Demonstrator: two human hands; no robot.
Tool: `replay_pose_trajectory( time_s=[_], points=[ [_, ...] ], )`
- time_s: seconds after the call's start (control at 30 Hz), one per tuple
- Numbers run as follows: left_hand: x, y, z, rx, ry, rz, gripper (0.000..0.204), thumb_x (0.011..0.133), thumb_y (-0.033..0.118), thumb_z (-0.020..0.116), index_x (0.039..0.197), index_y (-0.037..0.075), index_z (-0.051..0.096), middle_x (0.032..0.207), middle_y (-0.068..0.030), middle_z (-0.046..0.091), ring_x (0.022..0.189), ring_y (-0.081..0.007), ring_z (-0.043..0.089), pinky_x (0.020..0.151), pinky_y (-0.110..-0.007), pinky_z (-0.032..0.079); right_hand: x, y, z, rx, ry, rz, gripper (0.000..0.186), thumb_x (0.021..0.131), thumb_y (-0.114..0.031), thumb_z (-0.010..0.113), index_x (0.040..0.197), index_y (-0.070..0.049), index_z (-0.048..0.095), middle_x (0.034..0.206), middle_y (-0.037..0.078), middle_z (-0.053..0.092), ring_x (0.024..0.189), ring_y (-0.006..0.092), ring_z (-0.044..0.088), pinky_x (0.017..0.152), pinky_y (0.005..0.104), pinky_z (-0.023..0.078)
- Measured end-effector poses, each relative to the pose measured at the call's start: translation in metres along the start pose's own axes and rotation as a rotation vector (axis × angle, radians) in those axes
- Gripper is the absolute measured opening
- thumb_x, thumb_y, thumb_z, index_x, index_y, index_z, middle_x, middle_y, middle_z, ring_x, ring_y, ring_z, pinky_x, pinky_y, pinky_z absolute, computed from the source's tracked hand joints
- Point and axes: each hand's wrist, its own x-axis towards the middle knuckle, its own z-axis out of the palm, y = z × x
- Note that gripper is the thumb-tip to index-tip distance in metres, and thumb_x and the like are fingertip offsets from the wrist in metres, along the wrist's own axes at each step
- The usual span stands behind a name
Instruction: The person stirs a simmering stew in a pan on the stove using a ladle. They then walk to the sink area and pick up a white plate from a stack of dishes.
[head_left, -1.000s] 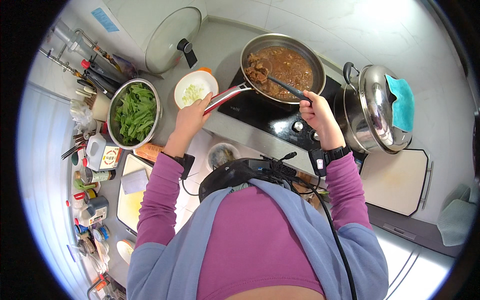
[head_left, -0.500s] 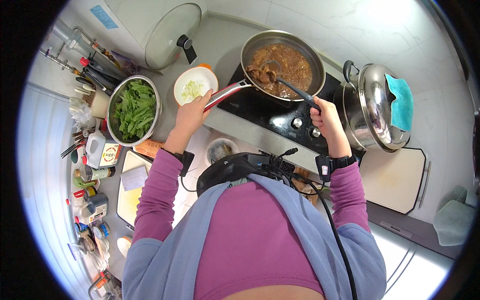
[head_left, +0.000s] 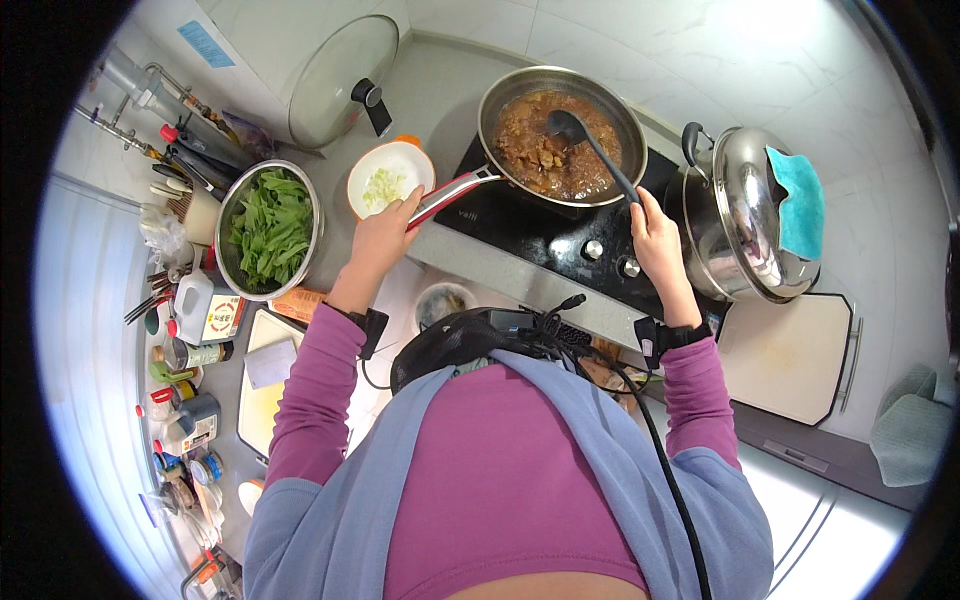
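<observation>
My left hand (head_left: 386,235) is closed round the red handle (head_left: 447,197) of a frying pan (head_left: 487,125) on the cooktop. Brown meat stew in sauce (head_left: 560,165) fills the pan. In my right hand (head_left: 657,238) is the dark handle of a ladle (head_left: 603,155). Its round head rests in or just over the stew, toward the pan's far side; how deep it sits I cannot tell. Close beyond my left hand stands a white bowl (head_left: 408,160) with an orange rim, holding pale chopped pieces (head_left: 383,188).
A metal bowl of green leaves (head_left: 268,225) stands at the left, near bottles (head_left: 197,420) and a cleaver on a cutting board (head_left: 262,400). Behind, a glass lid (head_left: 330,85) leans on the wall. A steel pot (head_left: 735,220) with a teal cloth (head_left: 797,205) is right of the cooktop (head_left: 530,240).
The ladle's head has moved from the pan's near-left area to farther back and right, now turned underside up. My right hand has shifted slightly right and down. My left hand keeps the handle.
</observation>
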Motion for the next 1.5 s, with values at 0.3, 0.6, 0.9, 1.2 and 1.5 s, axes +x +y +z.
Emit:
replay_pose_trajectory(
  time_s=[0.3,0.6,0.9,1.2,1.5],
  points=[
    [0.001,0.002,-0.004,-0.007,-0.092,-0.046,0.067,0.084,0.026,0.067,0.145,0.021,0.038,0.11,-0.0106,0.063,0.089,-0.0328,0.065,0.073,-0.043,0.053,0.05,0.01,0.025,-0.409,0.139,-0.054,0.032,0.097,-0.024,0.049,0.118,0.0,0.051,0.074,0.024,0.066,0.071,0.0408,0.067,0.06,0.0497,0.054],
    [0.0,0.007,-0.01,-0.022,-0.062,-0.031,0.069,0.083,0.024,0.068,0.145,0.022,0.038,0.105,-0.0102,0.063,0.085,-0.0325,0.065,0.072,-0.042,0.053,0.071,0.0,0.075,0.057,0.017,0.017,0.037,0.097,-0.028,0.048,0.106,0.006,0.059,0.085,0.029,0.066,0.082,0.0451,0.064,0.073,0.0502,0.05],
    [-0.001,0.005,-0.01,-0.061,-0.053,-0.021,0.067,0.083,0.023,0.067,0.144,0.021,0.039,0.104,-0.0105,0.063,0.084,-0.0331,0.065,0.071,-0.042,0.053,0.047,-0.034,0.045,0.994,-0.357,0.647,0.017,0.097,-0.02,0.05,0.093,-0.004,0.054,0.064,0.002,0.049,0.045,0.0061,0.035,0.039,0.0223,0.026],
    [-0.001,0.005,-0.007,-0.04,0.016,0.019,0.068,0.08,0.021,0.07,0.142,0.019,0.042,0.096,-0.0103,0.064,0.076,-0.0323,0.066,0.067,-0.042,0.054,0.024,-0.03,0.013,1.308,-0.35,0.856,0.015,0.097,-0.019,0.05,0.087,-0.008,0.044,0.063,0.001,0.047,0.046,0.005,0.032,0.04,0.0199,0.02],
    [0.0,0.003,-0.006,-0.023,-0.003,0.02,0.069,0.081,0.024,0.07,0.143,0.019,0.041,0.098,-0.0105,0.064,0.077,-0.0324,0.066,0.067,-0.042,0.054,-0.001,-0.032,-0.002,0.888,-0.277,0.549,0.026,0.098,-0.023,0.051,0.108,-0.002,0.06,0.063,-0.003,0.045,0.047,0.0031,0.034,0.041,0.0194,0.022]
  ],
)
